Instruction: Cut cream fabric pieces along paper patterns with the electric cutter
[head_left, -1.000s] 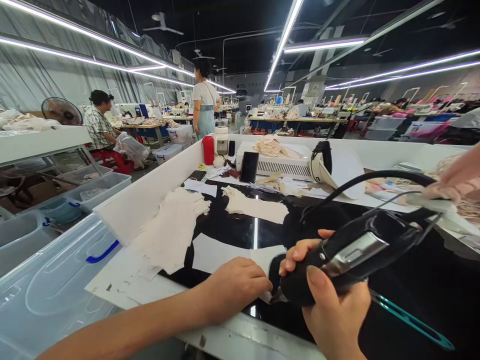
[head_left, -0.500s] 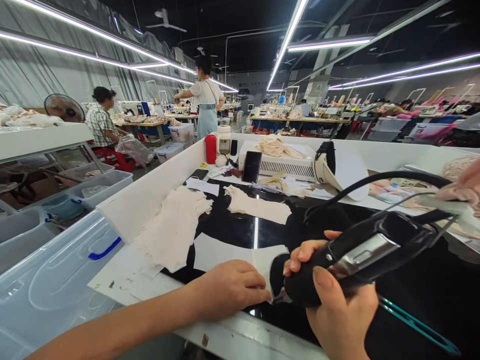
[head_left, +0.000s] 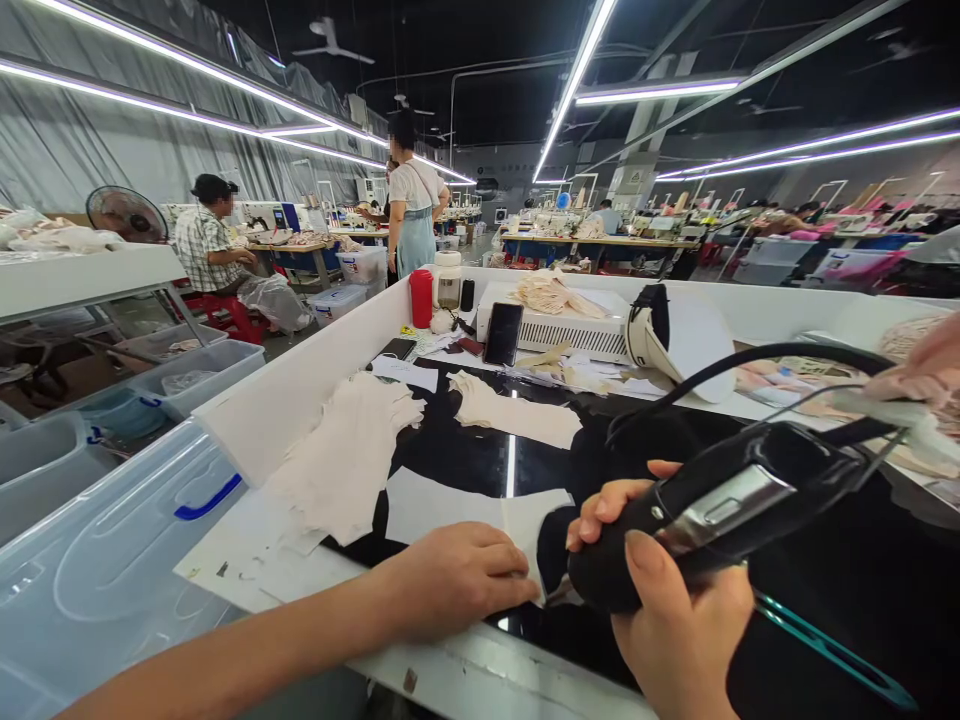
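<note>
My right hand is wrapped around a black corded hand tool with a silver panel on its side. The tool's tip points down and left, its exact shape blurred near the fabric. With curled fingers, my left hand grips the right end of a white fabric piece lying on the glossy black table surface. Its fingertips stay close beside the tool's tip. Left of that piece rests a stack of cream fabric pieces; farther back lies another cream piece.
A slim teal metal tool lies at right. Another person's hand is at the right edge near the cable. Behind stand a phone, a red cup and a white visor. Clear plastic bins line the left.
Both my hands and the tool hold nearly the same place. In the background, a standing person has lowered an arm and a seated person has shifted posture.
</note>
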